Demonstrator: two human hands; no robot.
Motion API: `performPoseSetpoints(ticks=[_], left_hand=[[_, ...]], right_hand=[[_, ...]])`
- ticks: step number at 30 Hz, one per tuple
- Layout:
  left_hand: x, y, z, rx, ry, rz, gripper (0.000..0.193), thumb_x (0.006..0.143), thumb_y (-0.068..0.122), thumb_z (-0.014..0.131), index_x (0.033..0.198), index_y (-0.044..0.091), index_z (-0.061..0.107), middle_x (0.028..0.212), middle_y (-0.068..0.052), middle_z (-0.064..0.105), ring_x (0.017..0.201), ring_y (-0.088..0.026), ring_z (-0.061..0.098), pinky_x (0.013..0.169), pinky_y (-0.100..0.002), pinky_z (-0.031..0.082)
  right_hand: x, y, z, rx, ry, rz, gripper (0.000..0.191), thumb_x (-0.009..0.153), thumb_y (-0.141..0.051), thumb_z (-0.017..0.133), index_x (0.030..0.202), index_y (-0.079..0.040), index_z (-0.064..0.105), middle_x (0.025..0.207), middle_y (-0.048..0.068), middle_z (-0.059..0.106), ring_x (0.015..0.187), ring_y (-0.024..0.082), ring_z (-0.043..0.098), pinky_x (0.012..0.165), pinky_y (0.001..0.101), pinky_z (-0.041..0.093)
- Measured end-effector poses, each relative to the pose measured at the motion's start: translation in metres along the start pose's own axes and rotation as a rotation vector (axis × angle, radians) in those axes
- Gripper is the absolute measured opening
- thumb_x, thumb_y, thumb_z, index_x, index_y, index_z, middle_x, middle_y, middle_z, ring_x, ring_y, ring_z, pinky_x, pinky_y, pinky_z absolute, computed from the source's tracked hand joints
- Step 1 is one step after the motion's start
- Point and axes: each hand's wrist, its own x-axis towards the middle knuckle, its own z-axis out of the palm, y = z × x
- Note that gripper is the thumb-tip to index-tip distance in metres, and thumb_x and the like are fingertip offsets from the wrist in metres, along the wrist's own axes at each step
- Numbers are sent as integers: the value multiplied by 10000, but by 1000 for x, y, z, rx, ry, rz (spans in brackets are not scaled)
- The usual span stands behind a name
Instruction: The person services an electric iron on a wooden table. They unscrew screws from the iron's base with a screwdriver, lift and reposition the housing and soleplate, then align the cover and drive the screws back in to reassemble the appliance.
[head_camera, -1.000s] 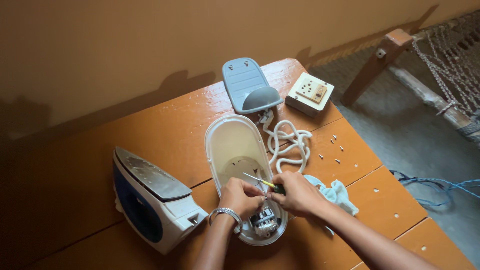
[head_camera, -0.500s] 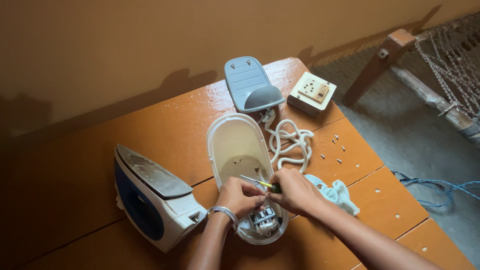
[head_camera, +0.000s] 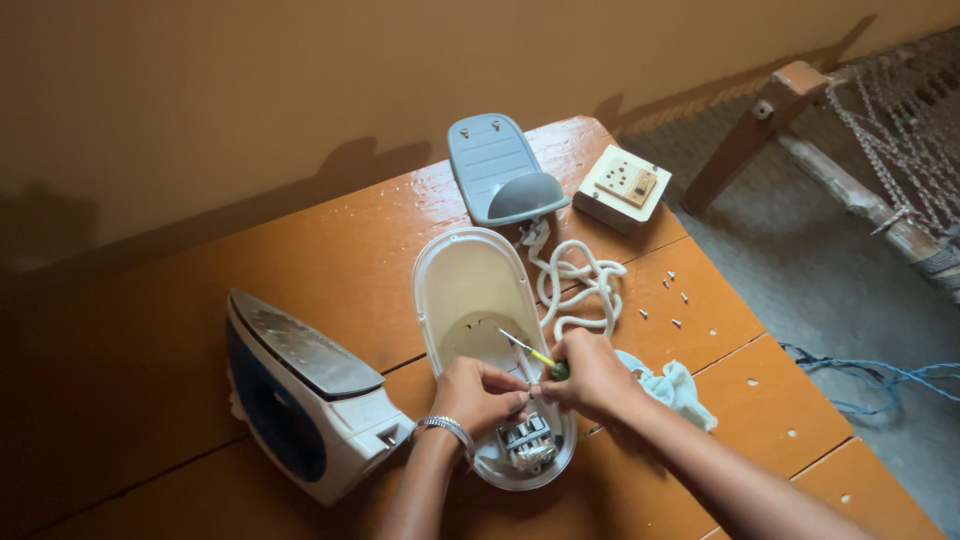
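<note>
Desk glossy orange-brown wood w/ dark seams; wall behind plain tan. Open shell white/cream inside, cord white, lid grey-blue, socket box cream w/ tan plate, cloth pale blue-white. Iron white body, blue side, silver-grey soleplate; screwdriver yellow & green handle, bangle silver.
</note>
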Motion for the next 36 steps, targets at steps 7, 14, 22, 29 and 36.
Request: performPoseSetpoints(ticks=[7,14,22,29,36], left_hand=[[3,-4,2,21,20,2,132,799,27,776,917,18,837,768,-83,806,667,-105,761,667,-254,637],[8,-7,3,121,46,35,155,781,82,803,928,52,842,799,-73,810,688,-104,773,700,-264,637],[2,-16,7,192,108,136,186,780,121,783,955,119,845,785,-55,814,736,-110,783,769,-270,617],[2,-17,12,149,150,135,176,764,105,782,928,92,844,781,-61,815,741,-117,793,779,-265,627],[-1,-12,12,132,129,108,181,780,80,763,939,98,846,754,-58,807,692,-105,774,728,-268,630]], right_hand=[[-3,9,8,71,72,60,196,753,-174,859,778,4,780,622,89,730,512,130,701,511,307,557],[-9,8,17,28,172,33,218,746,-197,879,808,-9,788,623,105,729,498,129,673,532,300,539],[-12,9,3,21,131,6,224,786,-232,849,877,-36,790,747,123,762,664,242,730,656,391,567],[-28,-6,-55,-441,121,-487,349,773,-89,741,1119,-133,742,1039,170,700,932,399,691,773,480,545],[-59,-42,-76,-796,130,-470,272,856,-89,607,1065,-213,730,967,50,721,961,289,678,782,449,525]])
